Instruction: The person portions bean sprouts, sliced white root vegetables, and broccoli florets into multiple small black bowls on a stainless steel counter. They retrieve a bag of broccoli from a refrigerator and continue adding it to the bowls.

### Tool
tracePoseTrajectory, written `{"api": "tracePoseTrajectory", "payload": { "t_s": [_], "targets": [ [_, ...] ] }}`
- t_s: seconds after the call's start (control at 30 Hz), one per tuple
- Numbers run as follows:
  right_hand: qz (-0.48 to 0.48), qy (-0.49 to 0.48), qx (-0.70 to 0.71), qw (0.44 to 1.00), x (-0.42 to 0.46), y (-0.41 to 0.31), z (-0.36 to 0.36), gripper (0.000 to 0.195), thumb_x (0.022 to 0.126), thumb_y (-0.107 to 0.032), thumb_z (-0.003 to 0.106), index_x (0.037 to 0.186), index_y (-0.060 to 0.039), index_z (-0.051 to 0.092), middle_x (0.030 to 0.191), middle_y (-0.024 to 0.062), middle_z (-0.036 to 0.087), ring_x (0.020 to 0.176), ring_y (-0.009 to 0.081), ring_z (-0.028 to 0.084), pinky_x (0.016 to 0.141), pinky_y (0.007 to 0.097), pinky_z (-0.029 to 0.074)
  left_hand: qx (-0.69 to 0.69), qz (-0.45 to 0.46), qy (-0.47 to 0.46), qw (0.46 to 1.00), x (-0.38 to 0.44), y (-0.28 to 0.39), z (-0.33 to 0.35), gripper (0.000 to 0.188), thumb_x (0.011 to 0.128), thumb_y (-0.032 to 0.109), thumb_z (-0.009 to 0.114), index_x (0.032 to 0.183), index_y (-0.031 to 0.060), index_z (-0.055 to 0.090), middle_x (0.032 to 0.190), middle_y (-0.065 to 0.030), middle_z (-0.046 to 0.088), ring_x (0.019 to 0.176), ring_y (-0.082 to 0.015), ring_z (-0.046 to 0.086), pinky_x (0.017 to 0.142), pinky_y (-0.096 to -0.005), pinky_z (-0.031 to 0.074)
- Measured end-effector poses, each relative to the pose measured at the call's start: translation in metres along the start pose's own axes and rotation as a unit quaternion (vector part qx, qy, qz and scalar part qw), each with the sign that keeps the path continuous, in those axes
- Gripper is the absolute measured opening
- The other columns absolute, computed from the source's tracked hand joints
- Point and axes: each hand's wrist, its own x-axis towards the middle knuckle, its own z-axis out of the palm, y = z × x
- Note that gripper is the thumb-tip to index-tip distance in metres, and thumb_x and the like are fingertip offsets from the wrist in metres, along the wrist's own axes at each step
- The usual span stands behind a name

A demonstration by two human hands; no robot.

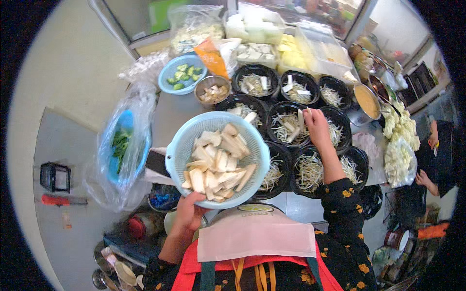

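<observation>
My left hand (191,212) grips the near rim of a light-blue plastic colander (181,143), holding it up at the table's left front. Thick pale slices (214,156), apparently king oyster mushroom, lie inside it. My right hand (317,127) pinches a pale slice (300,119) above a black plastic bowl (287,105) at the middle of the group. That bowl holds bean sprouts (279,126) with a few slices on top. Several more black bowls surround it, all with sprouts. Pale slices also lie in the bowl to its left (235,100), while white pieces top two back bowls.
Behind stand a blue basket of broccoli (165,78), a steel bowl of cubes (202,100) and clear tubs (255,29). A steel pot (358,116) and cauliflower (398,123) are at right. A bagged blue basket (143,156) is at left. Another person's hands (433,140) work far right.
</observation>
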Motion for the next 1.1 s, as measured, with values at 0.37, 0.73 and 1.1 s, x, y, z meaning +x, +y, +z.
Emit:
{"api": "tracePoseTrajectory", "payload": {
  "t_s": [0.37, 0.73, 1.1],
  "targets": [
    [-0.192, -0.262, 0.136, 0.936, -0.03, -0.138, -0.012, 0.02, 0.073, -0.006, 0.061, 0.092, -0.0056, 0.058, 0.088, 0.0105, 0.053, 0.082, 0.026, 0.055, 0.072, 0.0328, 0.047, 0.045, -0.009, -0.086, 0.995, 0.007, -0.001, 0.011, 0.055, 0.071, 0.004, 0.051, 0.124, 0.0027, 0.038, 0.109, -0.0116, 0.054, 0.091, -0.0245, 0.058, 0.075, -0.0397, 0.051],
    [-0.188, -0.373, 0.134, 0.899, -0.044, -0.147, 0.023, 0.034, 0.071, -0.01, 0.062, 0.102, -0.0088, 0.049, 0.094, 0.0116, 0.054, 0.086, 0.0287, 0.056, 0.072, 0.036, 0.047, 0.047, -0.029, -0.082, 0.995, -0.001, -0.003, 0.027, 0.056, 0.068, 0.002, 0.051, 0.123, 0.0033, 0.038, 0.107, -0.0116, 0.053, 0.089, -0.0249, 0.058, 0.068, -0.0367, 0.053],
    [-0.206, -0.327, 0.083, 0.919, -0.051, -0.17, 0.035, 0.031, 0.072, -0.019, 0.063, 0.101, -0.0101, 0.055, 0.094, 0.0092, 0.054, 0.08, 0.0285, 0.058, 0.067, 0.037, 0.049, 0.065, -0.027, -0.056, 0.996, -0.007, -0.005, 0.024, 0.057, 0.067, 0.004, 0.052, 0.123, 0.0038, 0.038, 0.104, -0.012, 0.053, 0.088, -0.026, 0.057, 0.075, -0.0399, 0.05]
  ]
}}
